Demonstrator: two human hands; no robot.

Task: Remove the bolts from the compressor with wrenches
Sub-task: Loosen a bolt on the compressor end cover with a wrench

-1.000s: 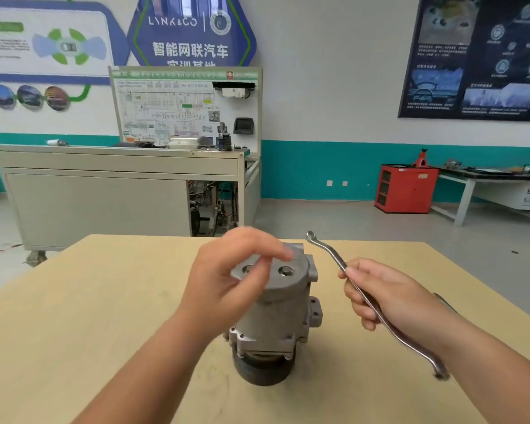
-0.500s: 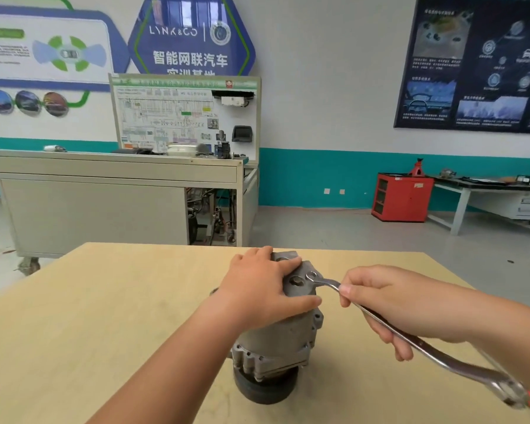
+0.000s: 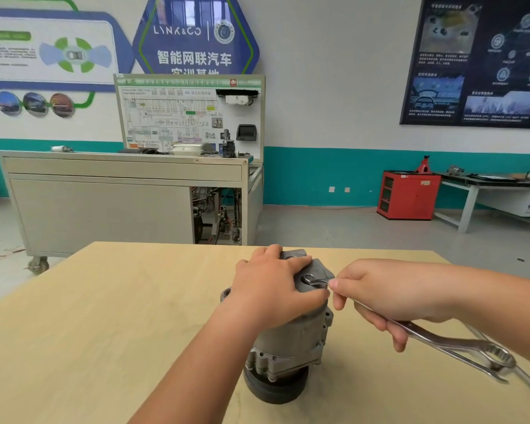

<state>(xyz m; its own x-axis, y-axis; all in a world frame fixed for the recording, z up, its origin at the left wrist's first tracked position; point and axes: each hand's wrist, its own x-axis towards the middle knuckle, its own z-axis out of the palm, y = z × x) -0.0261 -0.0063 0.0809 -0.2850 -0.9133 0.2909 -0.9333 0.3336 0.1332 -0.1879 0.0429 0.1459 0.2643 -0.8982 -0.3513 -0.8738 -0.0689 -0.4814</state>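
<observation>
Metal compressor (image 3: 291, 335) likely heavy, rigid; left hand (image 3: 273, 289) grip wraps its top. Right hand (image 3: 389, 295) grip holds stiff, slick wrench (image 3: 426, 332); hold further down the shank for leverage.

The left hand (image 3: 273, 289) and right hand (image 3: 389, 292) are bare. The left forearm (image 3: 196, 362) and right forearm (image 3: 496, 298) are bare to the near edge.

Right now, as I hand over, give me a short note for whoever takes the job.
Left hand grips the top of the compressor, which stands upright on the table.
Right hand holds the wrench, its ring end set on a top bolt.
More tools lie on the table by the right forearm.
Done: wrench seated. No removed bolt in view.
Left: turn this bolt out, then any others.
</observation>
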